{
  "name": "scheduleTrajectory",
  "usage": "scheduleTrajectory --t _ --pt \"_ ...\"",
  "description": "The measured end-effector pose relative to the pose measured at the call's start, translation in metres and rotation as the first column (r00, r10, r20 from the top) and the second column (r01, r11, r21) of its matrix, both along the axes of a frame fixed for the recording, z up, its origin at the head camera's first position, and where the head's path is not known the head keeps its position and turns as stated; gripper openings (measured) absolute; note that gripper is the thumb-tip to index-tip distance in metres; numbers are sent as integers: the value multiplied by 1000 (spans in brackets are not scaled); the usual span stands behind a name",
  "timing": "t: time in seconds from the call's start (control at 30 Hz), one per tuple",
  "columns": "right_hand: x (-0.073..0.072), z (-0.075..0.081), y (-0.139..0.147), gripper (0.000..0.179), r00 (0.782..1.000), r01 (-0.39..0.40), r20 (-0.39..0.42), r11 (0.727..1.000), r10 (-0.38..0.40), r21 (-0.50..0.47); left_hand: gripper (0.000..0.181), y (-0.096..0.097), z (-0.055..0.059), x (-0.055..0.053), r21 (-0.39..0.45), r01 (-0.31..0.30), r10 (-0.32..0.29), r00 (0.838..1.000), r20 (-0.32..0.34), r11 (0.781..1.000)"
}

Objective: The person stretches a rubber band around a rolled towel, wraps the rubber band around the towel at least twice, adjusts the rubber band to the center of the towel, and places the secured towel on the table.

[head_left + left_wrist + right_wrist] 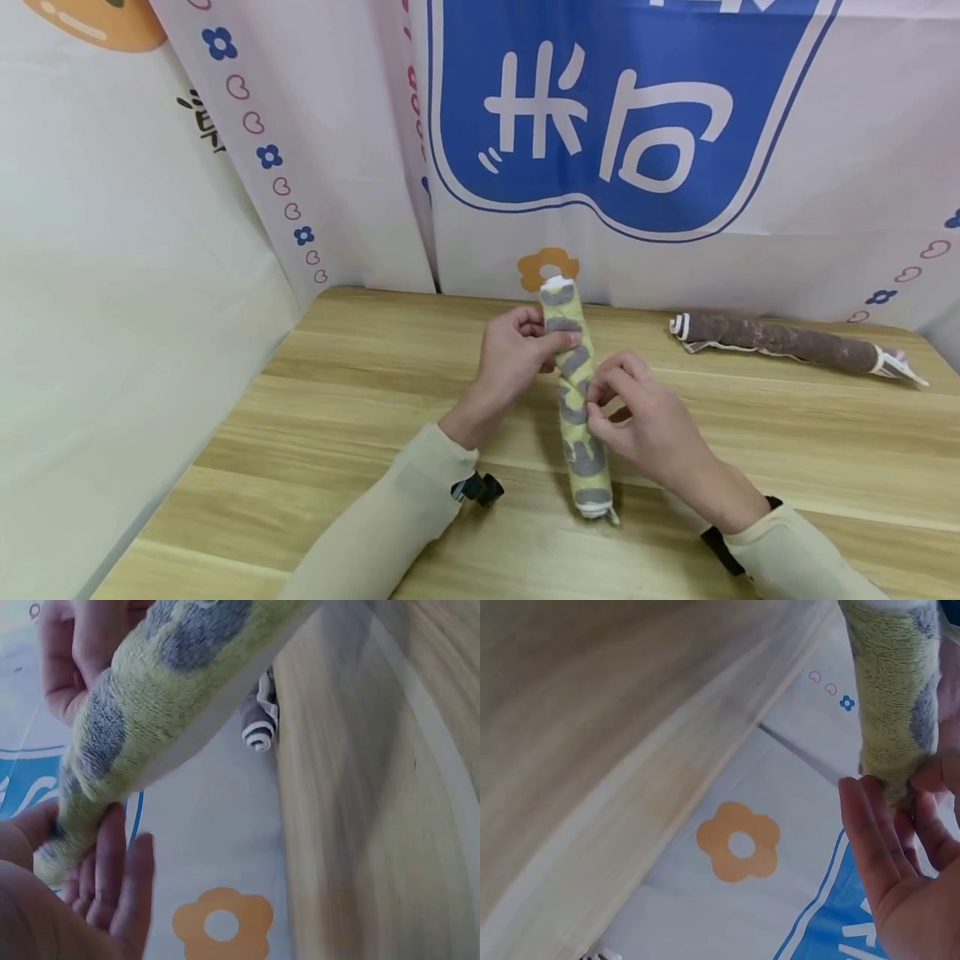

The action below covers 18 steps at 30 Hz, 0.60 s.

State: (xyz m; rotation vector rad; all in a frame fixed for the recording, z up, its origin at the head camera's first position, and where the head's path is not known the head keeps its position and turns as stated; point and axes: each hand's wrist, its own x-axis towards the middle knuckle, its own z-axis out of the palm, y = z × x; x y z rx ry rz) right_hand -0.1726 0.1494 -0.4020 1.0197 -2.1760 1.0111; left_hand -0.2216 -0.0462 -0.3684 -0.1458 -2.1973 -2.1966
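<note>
A rolled towel (583, 454), yellow-green with grey patches and white ends, is held lengthwise above the table in the head view. My left hand (510, 354) grips its upper part, thumb across the front and fingers curled behind. Lower down, my right hand (648, 421) pinches the roll's right side between thumb and fingertips. The left wrist view has the fuzzy towel (150, 712) running diagonally, with the left hand (97, 900) around its low end. In the right wrist view, fingertips of the right hand (907, 877) meet the towel (892, 690).
A second rolled towel (780, 340), dark brown with white edging and a tag, lies at the back right of the wooden table (337, 400). Behind the table hangs a white printed cloth (360, 208) with a blue sign.
</note>
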Motion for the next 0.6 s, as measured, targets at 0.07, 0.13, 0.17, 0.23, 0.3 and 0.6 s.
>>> scheduleTrajectory --t 0.07,0.13,0.17,0.23,0.3,0.6 --pt "1 2 2 29 999 26 32 999 -25 -30 31 -1 0 -1 6 56 -55 998 -27 998" --pt "2 4 3 31 997 50 63 997 -46 -67 33 -2 -1 -2 4 128 -127 990 -66 992" --pt "2 5 4 32 996 59 73 995 -53 -84 35 -3 -1 -4 4 168 -168 983 -76 986" --pt "2 6 5 31 994 69 95 991 -58 -116 37 -4 -2 -5 10 258 -257 964 -74 966" --pt "1 6 6 30 991 86 119 986 -69 -142 41 -6 -3 -7 13 340 -339 940 -47 940" --pt "0 6 6 23 989 121 106 981 -106 -151 37 -6 -8 -8 -3 341 -341 940 -25 940"
